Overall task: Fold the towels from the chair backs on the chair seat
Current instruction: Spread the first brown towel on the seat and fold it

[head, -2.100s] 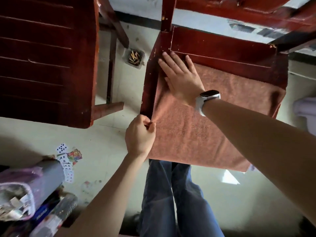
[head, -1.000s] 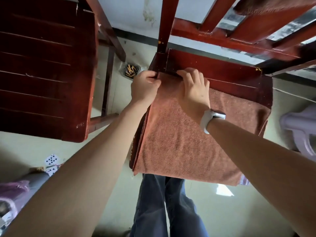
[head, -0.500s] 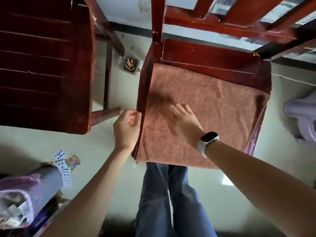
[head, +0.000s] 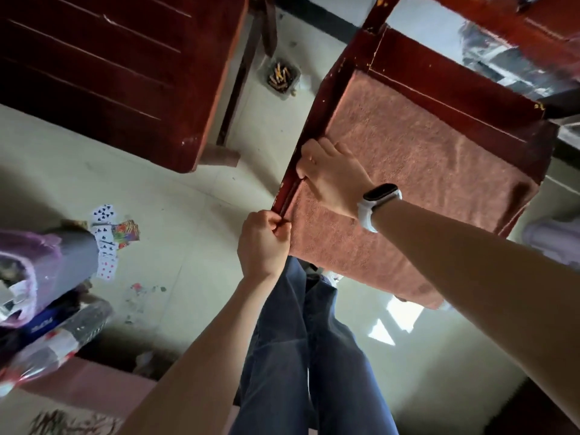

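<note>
Across the right half of the frame, a rust-coloured towel [head: 417, 171] lies spread flat over the red wooden chair seat [head: 445, 70], its near edge hanging past the front; left hand [head: 263, 243] pinches the towel's near-left corner between thumb and curled fingers; right hand [head: 334, 177], with a white-strapped smartwatch [head: 378, 204] at the wrist, lies on the towel's left edge, fingertips curled over it; upper left, a second red chair [head: 119, 67]; playing cards [head: 108, 240] on the floor at left.

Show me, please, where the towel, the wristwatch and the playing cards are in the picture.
towel [head: 417, 171]: head view, bare middle of the cloth on the seat.
wristwatch [head: 379, 196]: head view, dark face on the right wrist.
playing cards [head: 105, 237]: head view, middle of the row.
</note>
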